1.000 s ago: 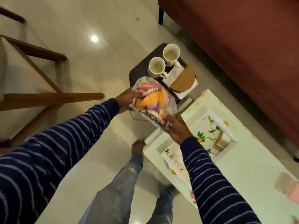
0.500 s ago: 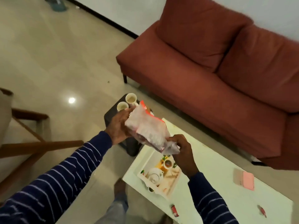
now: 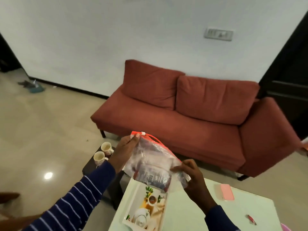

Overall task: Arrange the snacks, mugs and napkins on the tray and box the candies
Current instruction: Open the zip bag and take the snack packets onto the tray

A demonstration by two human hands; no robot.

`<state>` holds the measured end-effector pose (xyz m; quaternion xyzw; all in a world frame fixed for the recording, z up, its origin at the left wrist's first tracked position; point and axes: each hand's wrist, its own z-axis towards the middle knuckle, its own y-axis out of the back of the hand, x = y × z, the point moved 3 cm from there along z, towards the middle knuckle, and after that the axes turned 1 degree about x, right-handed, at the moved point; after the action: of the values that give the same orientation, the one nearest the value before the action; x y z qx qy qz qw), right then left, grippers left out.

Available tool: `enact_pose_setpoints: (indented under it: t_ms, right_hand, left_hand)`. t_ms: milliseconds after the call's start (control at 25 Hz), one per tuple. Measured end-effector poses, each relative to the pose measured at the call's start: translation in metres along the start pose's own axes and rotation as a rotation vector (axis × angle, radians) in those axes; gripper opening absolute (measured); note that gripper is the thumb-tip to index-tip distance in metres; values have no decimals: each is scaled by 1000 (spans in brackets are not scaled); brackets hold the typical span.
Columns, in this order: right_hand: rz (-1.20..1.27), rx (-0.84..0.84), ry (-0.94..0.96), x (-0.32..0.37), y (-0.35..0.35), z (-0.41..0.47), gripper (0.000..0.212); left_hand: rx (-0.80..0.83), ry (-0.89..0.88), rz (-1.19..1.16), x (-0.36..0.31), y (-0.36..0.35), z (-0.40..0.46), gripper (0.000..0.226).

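Fig. Head view, centre-bottom of frame. Both hands hold a clear zip bag of snacks in the air, above the tray's upper end.

Left hand: fingers closed on the bag's upper-left corner, thumb pressed near the red zip strip w/ its white slider. Grip at the seal probably readies the bag for opening, or just keeps its mouth uppermost so nothing spills.

Right hand: fingers pinch the bag's lower-right corner, narrow grip. The two opposed corners keep the film taut and the bag tilted diagonally; contents are blurred, only dark wrappers show thru the plastic.

Tray: printed teapot-and-cup pattern, lies on the pale table at lower centre, nothing on it yet apart from its print. Bag is over it, not touching as far as can be told.

Two mugs: stand side by side on a dark stool left of the table, below the left wrist; not yet on the tray. Napkins can't be made out.

One red-wrapped candy lies at lower right on the table, well apart from the tray; a pink flat item sits nearer the right hand. Sofa fills mid-frame behind.

Stage (judged): early, snacks in hand, nothing arranged.
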<state>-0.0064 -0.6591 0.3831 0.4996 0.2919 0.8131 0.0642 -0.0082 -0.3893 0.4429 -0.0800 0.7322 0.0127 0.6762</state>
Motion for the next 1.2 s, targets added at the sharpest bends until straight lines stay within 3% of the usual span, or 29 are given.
enact_pose_setpoints:
  t_ms: [120,200,360,560,760,1080,1200]
  right_hand:
    - [-123,139,-15,-8,54,-14,71]
    - [-212,186,26,-5,93,-17,71]
    - [-187,-63,196,32,155,10,55]
    - [-287,-3,338,88,150,63,46]
    - [-192,-40,342,113,130,80,29]
    - [-181,-32,319,121,141,90,20]
    - [-193,-29,275,114,152,85,19]
  left_hand:
    - [62,-157,97,-30,-55,-10,39]
    - [89,-243,154,-43,-85,-13,40]
    - [162,-373,331,-54,-134,-19,41]
    - [154,-650,596,-77,-152,-23,29]
    - [44,-892,704,-104,-132,-14,37]
    - [-45,-845,469,-108,-128,-10,18]
    - [-76,-776,369,-112,-124,-7,27]
